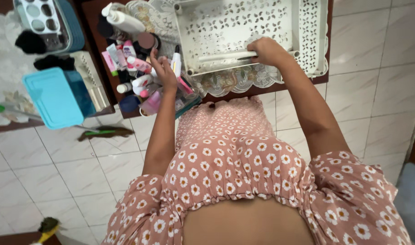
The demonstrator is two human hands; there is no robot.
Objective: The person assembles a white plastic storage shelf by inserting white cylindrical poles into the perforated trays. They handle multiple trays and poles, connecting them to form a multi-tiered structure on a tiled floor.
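The right hand (267,51) is clamped on the near rim of a white perforated plastic basket (225,27) standing on a lace-covered dark wooden table (98,27). The left hand (164,72) rests, fingers loosely spread, among a heap of small pink and white cosmetic bottles and tubes (135,68) just left of the basket. A turquoise plastic box (58,96) sits further left.

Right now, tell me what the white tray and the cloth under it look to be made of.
White tray: likely moulded plastic, matt to slightly glossy, with a uniform cut-out pattern and rounded rims; the right hand grips its edge. Cloth: seemingly lace or a plastic lace-look cover, with a scalloped, openwork border.
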